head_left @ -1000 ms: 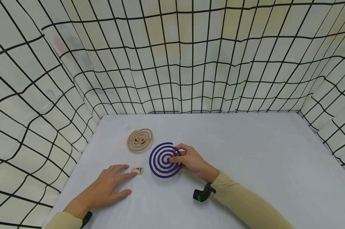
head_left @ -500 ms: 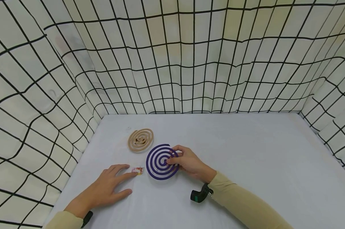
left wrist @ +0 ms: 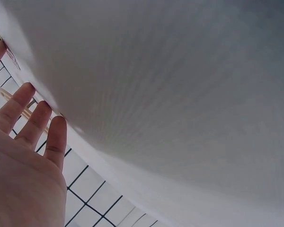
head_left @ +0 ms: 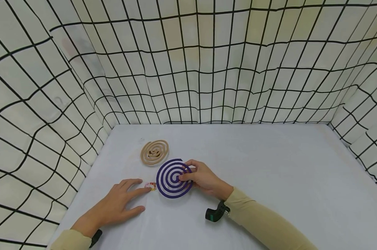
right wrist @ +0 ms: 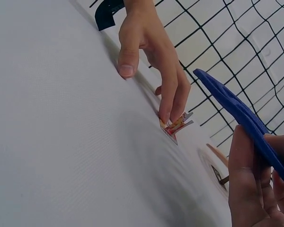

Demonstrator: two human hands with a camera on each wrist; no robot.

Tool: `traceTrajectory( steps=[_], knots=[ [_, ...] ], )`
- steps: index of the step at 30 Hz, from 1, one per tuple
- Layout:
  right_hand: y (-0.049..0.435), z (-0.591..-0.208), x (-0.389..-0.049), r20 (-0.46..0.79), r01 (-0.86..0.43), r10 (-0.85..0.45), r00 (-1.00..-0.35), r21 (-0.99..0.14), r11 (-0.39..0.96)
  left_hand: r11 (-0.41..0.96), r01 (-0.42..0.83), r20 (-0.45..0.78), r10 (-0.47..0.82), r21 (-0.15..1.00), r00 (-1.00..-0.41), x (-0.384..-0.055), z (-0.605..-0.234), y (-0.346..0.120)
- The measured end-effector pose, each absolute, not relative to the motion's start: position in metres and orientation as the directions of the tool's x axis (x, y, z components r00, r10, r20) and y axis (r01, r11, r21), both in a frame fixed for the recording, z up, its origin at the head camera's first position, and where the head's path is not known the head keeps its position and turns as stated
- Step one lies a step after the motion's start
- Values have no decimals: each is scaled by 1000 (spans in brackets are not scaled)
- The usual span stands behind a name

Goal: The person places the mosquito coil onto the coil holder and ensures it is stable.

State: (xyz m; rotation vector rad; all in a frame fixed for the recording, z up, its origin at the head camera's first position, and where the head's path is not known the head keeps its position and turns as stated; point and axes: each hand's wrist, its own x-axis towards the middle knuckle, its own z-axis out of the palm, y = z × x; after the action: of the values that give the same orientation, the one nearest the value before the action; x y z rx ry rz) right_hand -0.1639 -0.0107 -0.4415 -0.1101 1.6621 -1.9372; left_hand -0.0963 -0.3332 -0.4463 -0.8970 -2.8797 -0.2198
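A purple mosquito coil (head_left: pixel 177 179) is pinched near its middle by my right hand (head_left: pixel 204 178), thumb on top. It is raised and tilted; in the right wrist view the coil (right wrist: pixel 236 109) appears blue and nearly edge-on, its shadow on the cloth. My left hand (head_left: pixel 116 203) lies palm down, fingers spread and mostly straight. Its index fingertip touches a small printed coil stand (head_left: pixel 151 186) in red, yellow and white. From the right wrist, the stand (right wrist: pixel 173 128) shows upright prongs beside the fingertips. The coil is just right of the stand in the head view, apart from it.
A tan mosquito coil (head_left: pixel 154 162) rests at the back left, with something dark at its centre. White cloth covers the table (head_left: pixel 254 156). Black netting over white sheeting (head_left: pixel 207 83) closes in the back and sides.
My right hand has carried the purple coil a little left and towards me, closer to the stand. The left hand stays with its fingertip at the stand.
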Motion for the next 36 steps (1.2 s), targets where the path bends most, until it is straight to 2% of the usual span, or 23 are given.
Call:
traceTrajectory(
  steps=[36],
  knots=[
    [-38,-444,-159,-298,373,-463,-835,-925,-76,833,545,118,534,97,-837,-95,-445,-332]
  ],
)
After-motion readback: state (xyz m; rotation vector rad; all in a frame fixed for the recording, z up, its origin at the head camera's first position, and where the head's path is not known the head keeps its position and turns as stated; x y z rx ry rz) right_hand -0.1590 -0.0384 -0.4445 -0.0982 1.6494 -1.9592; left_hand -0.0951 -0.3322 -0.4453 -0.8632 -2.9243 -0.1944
